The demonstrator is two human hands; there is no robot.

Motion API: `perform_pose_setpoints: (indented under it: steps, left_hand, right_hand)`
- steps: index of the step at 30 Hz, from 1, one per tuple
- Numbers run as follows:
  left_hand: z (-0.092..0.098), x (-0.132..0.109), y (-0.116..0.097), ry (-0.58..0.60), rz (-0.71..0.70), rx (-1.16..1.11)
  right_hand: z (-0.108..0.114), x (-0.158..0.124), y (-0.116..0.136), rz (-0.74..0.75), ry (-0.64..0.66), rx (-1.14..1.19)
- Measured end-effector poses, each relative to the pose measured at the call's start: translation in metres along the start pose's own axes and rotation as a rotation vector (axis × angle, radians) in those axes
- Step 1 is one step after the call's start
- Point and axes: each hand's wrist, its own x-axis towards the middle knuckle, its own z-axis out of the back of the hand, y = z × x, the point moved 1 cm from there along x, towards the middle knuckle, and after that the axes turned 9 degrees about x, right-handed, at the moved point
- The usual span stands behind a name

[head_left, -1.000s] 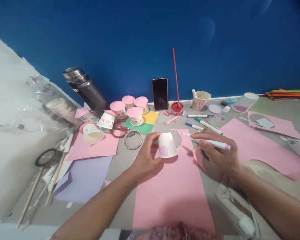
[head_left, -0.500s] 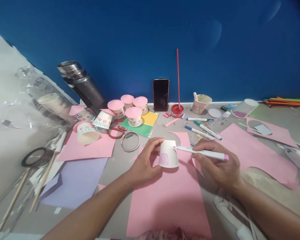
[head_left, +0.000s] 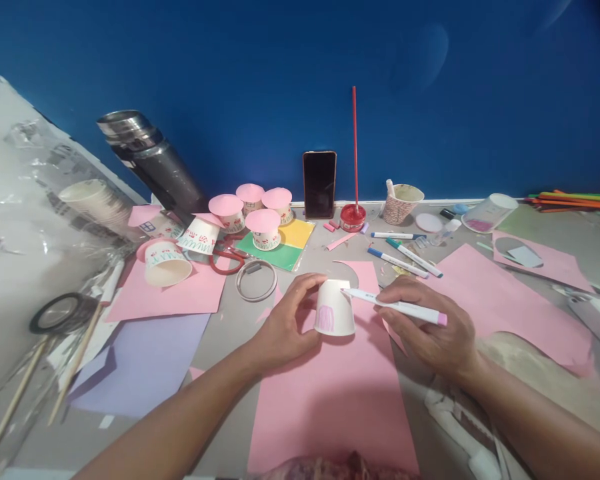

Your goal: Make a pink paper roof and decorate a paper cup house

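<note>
Grey tabletop (head_left: 230, 420) with paper and craft supplies. Near centre: a long pink sheet (head_left: 330, 400). Left: a lavender sheet (head_left: 150, 363), with a 2nd pink sheet (head_left: 195, 293) beside its far edge. Far centre: a green-and-yellow packet (head_left: 293, 253), an upright phone (head_left: 319, 185) and a round red container (head_left: 353, 220); to their right, 3 markers (head_left: 399, 262) and a patterned cup (head_left: 401, 207). Right: a cut pink sheet (head_left: 510, 300). Far right: coloured sticks (head_left: 575, 201).

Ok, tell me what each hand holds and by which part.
The left hand holds the upturned white paper cup by its left side; the right hand holds the pink-ended marker around its barrel.
</note>
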Motion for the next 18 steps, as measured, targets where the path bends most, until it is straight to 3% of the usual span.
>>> perform_pose_setpoints:
  steps: [18]
  left_hand:
    - [0.0001, -0.0002, -0.0014, -0.001, -0.006, 0.002]
  right_hand:
    - [-0.0009, 0.0004, -0.0032, -0.002, 0.003, -0.006]
